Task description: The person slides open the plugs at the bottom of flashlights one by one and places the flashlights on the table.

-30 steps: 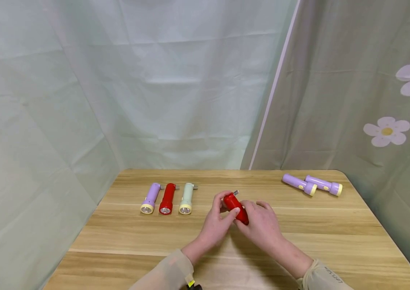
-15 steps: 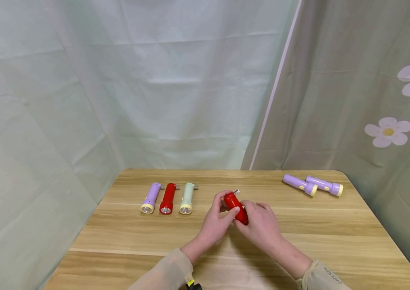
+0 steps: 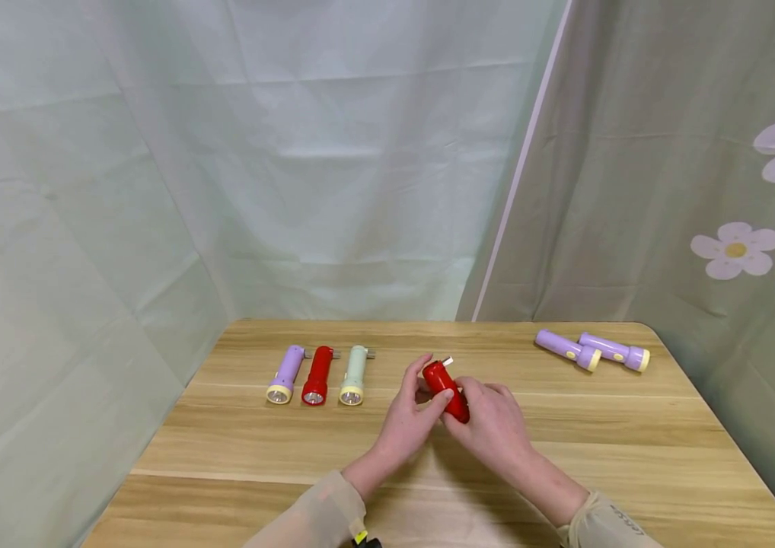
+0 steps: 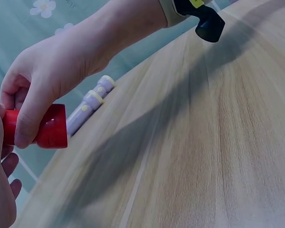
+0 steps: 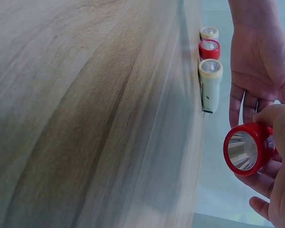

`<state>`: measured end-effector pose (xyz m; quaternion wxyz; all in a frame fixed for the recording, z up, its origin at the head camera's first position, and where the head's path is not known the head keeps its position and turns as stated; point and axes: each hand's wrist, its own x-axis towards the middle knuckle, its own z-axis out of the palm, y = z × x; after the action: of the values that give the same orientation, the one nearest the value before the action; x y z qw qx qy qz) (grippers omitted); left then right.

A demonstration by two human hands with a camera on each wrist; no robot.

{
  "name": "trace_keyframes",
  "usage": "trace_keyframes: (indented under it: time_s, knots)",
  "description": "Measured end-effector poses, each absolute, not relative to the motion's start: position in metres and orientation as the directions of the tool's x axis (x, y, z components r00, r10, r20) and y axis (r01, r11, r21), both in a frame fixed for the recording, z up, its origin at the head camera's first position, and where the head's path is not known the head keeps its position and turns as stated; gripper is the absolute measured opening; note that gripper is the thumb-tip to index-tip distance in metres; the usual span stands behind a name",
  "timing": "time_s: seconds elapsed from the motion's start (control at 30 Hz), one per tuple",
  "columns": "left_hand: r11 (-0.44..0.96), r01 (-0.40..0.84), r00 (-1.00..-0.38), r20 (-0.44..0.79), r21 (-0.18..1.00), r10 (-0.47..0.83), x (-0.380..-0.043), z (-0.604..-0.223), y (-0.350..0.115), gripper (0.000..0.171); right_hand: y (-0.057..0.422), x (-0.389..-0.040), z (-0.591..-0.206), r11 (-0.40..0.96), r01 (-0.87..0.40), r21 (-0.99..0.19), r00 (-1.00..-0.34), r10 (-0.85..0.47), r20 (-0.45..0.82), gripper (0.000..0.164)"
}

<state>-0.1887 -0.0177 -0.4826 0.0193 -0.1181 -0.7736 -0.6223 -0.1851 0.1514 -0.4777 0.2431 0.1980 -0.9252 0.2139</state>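
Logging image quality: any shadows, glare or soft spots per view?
Head: brightly lit, the held red flashlight clear, its metal tip glinting; left wrist: a long shadow crosses the table, the purple flashlights washed out; right wrist: dimmer, bluish, the reflector reads clearly.

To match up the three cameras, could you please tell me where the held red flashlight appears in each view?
Head: the held red flashlight is just right of centre, in the lower half.
Left wrist: near the left edge, around mid-height.
Right wrist: lower right, front end showing.
Shared landmark: the wood-grain table.

The lettering (image 3: 626,520) on the right sleeve (image 3: 589,525) is too blurred to read.
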Motion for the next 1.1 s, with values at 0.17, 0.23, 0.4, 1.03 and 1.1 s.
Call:
trace_keyframes:
  time_s: [0.17, 0.23, 0.4, 1.03, 1.1]
  knots:
    - [0.141, 0.153, -0.981, 0.134, 0.978, 0.138, -0.190, -0.481, -0.016, 0.072, 0.152, -0.187, -0.479, 0.831, -0.475, -0.290, -0.788, -0.255, 0.561, 0.044]
    - [0.124, 0.127, -0.984, 0.110, 0.984, 0.138, -0.189, -0.480, -0.014, 0.071, 0.152, -0.187, -0.478, 0.832, -0.469, -0.297, -0.793, -0.248, 0.557, 0.043]
    - [0.099, 0.093, -0.985, 0.078, 0.991, 0.152, -0.186, -0.479, -0.010, 0.063, 0.152, -0.187, -0.475, 0.835, -0.441, -0.331, -0.822, -0.227, 0.523, 0.043]
    - [0.041, 0.087, -0.990, 0.082, 0.995, 0.116, -0.189, -0.474, -0.008, 0.056, 0.150, -0.187, -0.467, 0.815, -0.473, -0.335, -0.824, -0.274, 0.496, 0.052]
    - [0.039, 0.083, -0.990, 0.079, 0.996, 0.113, -0.191, -0.475, -0.011, 0.057, 0.151, -0.186, -0.467, 0.808, -0.480, -0.341, -0.828, -0.288, 0.481, 0.062]
